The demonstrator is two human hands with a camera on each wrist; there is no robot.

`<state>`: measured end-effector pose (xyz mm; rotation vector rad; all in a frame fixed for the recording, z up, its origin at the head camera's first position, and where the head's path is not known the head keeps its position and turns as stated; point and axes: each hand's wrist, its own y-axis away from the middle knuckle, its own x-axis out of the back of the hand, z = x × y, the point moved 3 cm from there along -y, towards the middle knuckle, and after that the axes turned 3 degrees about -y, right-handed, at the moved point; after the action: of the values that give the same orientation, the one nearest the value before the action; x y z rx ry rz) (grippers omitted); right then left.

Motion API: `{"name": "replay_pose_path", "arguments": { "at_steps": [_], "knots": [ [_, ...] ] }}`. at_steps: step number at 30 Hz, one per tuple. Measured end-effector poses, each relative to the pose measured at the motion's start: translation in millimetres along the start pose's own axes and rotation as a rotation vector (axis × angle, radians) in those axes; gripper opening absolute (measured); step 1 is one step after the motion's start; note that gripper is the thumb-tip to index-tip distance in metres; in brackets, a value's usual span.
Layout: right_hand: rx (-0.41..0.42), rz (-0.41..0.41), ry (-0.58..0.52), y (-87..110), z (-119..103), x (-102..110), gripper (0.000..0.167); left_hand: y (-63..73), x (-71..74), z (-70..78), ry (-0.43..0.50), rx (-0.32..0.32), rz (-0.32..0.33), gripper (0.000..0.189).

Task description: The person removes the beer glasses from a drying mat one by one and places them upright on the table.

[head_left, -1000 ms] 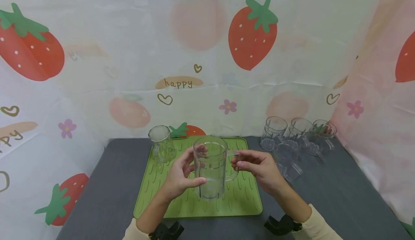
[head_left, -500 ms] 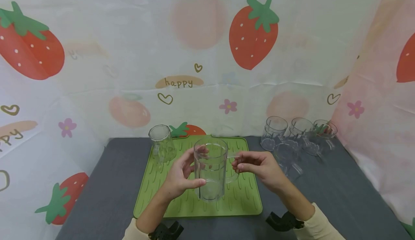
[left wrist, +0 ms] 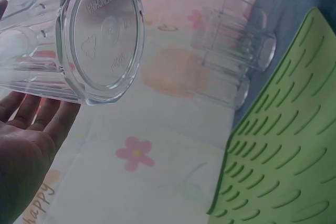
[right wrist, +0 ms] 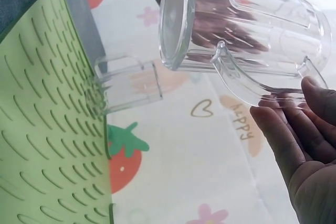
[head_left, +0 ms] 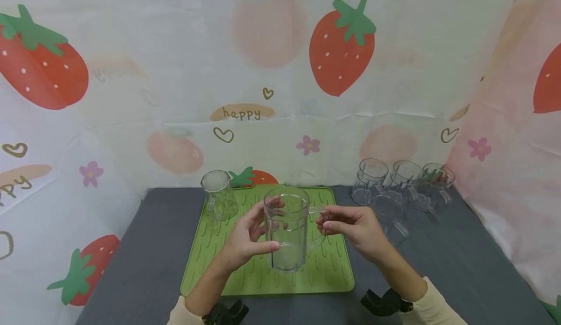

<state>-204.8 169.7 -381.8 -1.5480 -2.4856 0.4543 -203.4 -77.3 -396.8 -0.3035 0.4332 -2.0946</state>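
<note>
A clear plastic mug [head_left: 287,232] is held upright above the green ridged mat [head_left: 326,278]. My left hand [head_left: 246,239] grips the mug's body from the left, its thumb across the near side and its fingers behind. On the other side, my right hand [head_left: 355,228] pinches the upper part of the handle between thumb and fingers. Moulded lettering shows on the mug's base [left wrist: 107,32] in the left wrist view. The right wrist view shows the curved handle [right wrist: 247,87] at the right fingertips. A second clear mug [head_left: 224,200] stands on the mat's back left corner.
Several more clear mugs [head_left: 369,181] stand grouped on the grey tabletop [head_left: 456,261] at the back right, off the mat. A strawberry-print cloth [head_left: 263,144] hangs behind the table and along its sides.
The held mug and both hands have shifted very slightly to the right. Their grip on it looks the same, and the other mugs stay where they were.
</note>
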Motion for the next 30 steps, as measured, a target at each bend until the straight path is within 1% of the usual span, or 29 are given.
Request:
{"name": "replay_pose_path", "arguments": {
  "at_steps": [3,5,8,12,16,23,28,30],
  "knots": [
    [0.003,0.015,0.026,0.0,-2,0,0.026,-0.7,-0.5,0.2,-0.002,-0.007,-0.004,0.077],
    [0.003,0.028,0.044,0.4,-3,1,0.028,-0.7,-0.7,-1.1,-0.009,-0.01,-0.005,0.075],
    [0.016,0.043,0.069,1.3,-6,2,0.036,0.3,-0.8,-3.8,-0.018,0.002,0.003,0.072],
    [0.046,0.064,0.071,2.4,-8,6,0.033,2.7,0.1,-7.3,-0.02,0.022,0.013,0.07],
    [0.072,0.105,0.091,3.5,-11,11,0.031,6.4,3.2,-11.1,-0.028,0.044,0.026,0.069],
    [0.12,0.167,0.087,6.3,-13,22,0.03,16.9,10.5,-19.0,-0.054,0.074,0.038,0.066],
    [0.139,0.208,0.103,8.0,-14,28,0.028,27.4,17.3,-25.4,-0.068,0.121,0.066,0.064],
    [0.141,0.234,0.13,8.8,-15,31,0.027,31.9,20.4,-27.8,-0.073,0.135,0.083,0.063]
  ]
}}
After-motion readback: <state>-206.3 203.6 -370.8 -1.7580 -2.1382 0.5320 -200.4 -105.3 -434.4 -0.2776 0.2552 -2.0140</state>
